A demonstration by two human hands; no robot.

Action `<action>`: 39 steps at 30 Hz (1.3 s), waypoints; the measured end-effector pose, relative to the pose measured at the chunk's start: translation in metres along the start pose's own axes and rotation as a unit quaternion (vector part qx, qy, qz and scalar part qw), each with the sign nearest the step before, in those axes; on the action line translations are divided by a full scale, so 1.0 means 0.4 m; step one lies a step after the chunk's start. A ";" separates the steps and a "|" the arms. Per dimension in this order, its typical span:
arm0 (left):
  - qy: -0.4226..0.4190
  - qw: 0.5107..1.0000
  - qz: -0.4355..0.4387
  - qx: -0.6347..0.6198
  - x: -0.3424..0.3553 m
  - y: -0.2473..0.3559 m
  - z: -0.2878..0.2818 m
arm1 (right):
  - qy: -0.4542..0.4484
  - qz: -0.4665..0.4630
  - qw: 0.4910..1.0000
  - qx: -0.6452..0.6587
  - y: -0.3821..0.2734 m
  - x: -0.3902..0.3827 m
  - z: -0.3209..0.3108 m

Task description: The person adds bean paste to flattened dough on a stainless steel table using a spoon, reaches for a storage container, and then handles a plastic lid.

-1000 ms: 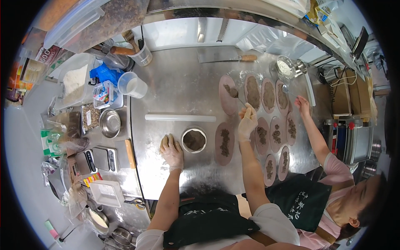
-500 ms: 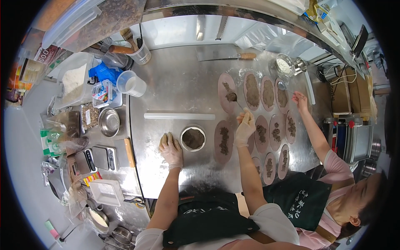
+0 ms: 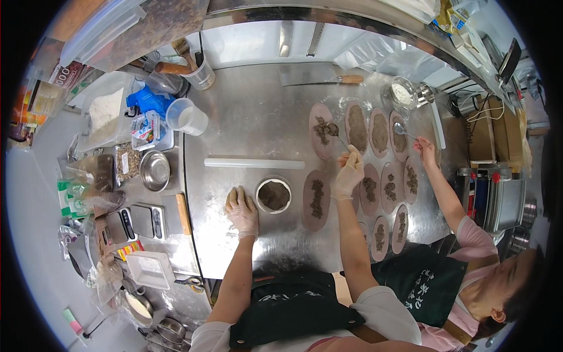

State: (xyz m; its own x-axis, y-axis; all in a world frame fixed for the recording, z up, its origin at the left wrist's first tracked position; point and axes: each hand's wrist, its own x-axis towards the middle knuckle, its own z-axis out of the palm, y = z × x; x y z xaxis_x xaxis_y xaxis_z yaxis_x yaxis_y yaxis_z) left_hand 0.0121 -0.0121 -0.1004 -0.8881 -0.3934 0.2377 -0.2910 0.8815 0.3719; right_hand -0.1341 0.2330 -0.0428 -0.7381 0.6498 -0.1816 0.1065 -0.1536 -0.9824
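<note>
My gloved right hand (image 3: 348, 174) grips a spoon (image 3: 342, 141) by its handle. The spoon's bowl rests on grey-brown filling (image 3: 322, 130) lying on a pinkish oval of dough (image 3: 319, 150) at the far left of the rows. My gloved left hand (image 3: 241, 211) lies flat on the steel table, fingers spread, holding nothing. Just right of it stands a round white tub (image 3: 274, 195) of dark filling. Several more dough ovals with filling lie around my right hand, some partly hidden by my forearm. A co-worker's bare hand (image 3: 424, 150) holds another spoon (image 3: 400, 128) over a right-hand oval.
A white rod (image 3: 254, 163) lies beyond the tub. A wide scraper (image 3: 319, 78) is at the back, a flour bowl (image 3: 403, 92) at back right. Kitchen scales (image 3: 148, 222), a steel bowl (image 3: 155, 171) and a flour bin (image 3: 104, 114) crowd the left. The co-worker stands close at right.
My right hand has shifted slightly right with the spoon, and more filling now lies on the far-left oval. The co-worker's spoon has moved slightly over its oval. My left hand stays put.
</note>
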 end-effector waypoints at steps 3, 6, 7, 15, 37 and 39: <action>-0.001 1.000 0.000 0.000 0.001 0.000 0.000 | 0.005 0.003 1.000 0.002 0.003 -0.009 -0.012; 0.003 1.000 0.001 0.006 0.002 0.001 -0.003 | 0.007 0.009 1.000 0.004 0.006 -0.020 -0.023; 0.002 1.000 0.000 0.007 0.002 0.001 -0.003 | 0.012 0.011 1.000 -0.002 0.005 -0.023 -0.023; -0.001 1.000 0.007 0.004 -0.004 0.009 0.003 | 0.073 0.091 0.985 0.130 0.005 0.016 -0.104; 0.014 0.999 0.010 0.036 -0.011 -0.003 0.023 | -0.054 -0.168 0.942 -0.285 -0.004 -0.198 -0.397; 0.015 0.999 0.010 0.031 -0.009 0.002 0.019 | -0.068 -0.200 0.924 -0.317 -0.009 -0.200 -0.410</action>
State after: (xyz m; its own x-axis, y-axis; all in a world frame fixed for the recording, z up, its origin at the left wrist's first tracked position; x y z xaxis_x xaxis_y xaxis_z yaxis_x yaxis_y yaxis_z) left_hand 0.0126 -0.0078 -0.1077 -0.8832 -0.3818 0.2724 -0.2950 0.9037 0.3104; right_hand 0.0341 0.3037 -0.0319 -0.8755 0.4533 0.1674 0.1439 0.5752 -0.8052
